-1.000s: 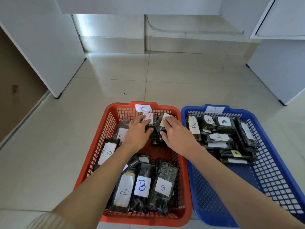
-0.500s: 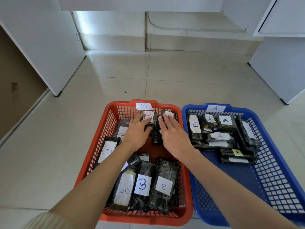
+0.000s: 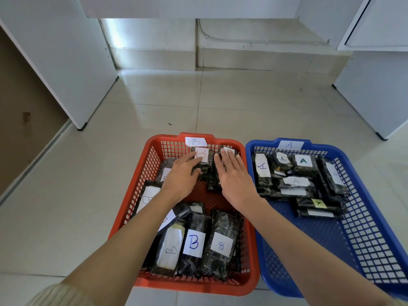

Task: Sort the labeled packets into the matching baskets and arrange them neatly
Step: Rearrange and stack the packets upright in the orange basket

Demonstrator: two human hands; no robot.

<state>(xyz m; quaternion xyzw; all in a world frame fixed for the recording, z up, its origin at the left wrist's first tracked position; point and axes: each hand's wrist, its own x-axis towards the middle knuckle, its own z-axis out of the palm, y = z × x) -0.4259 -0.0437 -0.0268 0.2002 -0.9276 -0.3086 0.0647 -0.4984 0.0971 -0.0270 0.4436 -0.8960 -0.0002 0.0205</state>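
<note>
A red basket (image 3: pixel 152 157) tagged B stands on the floor, and a blue basket (image 3: pixel 375 217) tagged A stands right of it. Both hold several dark packets with white labels. My left hand (image 3: pixel 183 177) rests with straight fingers on a packet with a red B label (image 3: pixel 202 153) at the far end of the red basket. My right hand (image 3: pixel 234 180) lies flat, fingers straight, on the neighbouring packet (image 3: pixel 228 149). Three B packets (image 3: pixel 194 246) lie side by side at the near end. The A packets (image 3: pixel 295 173) are heaped at the far end of the blue basket.
Pale floor tiles (image 3: pixel 154 102) stretch beyond the baskets. A white cabinet panel (image 3: pixel 66 62) stands at the left and another white cabinet (image 3: pixel 379 89) at the right. A low step (image 3: pixel 242 56) runs along the back wall.
My right hand has gone from curled over the far packets to lying flat with straight fingers. My left hand's fingers have straightened too. The packets at the far end sit flatter.
</note>
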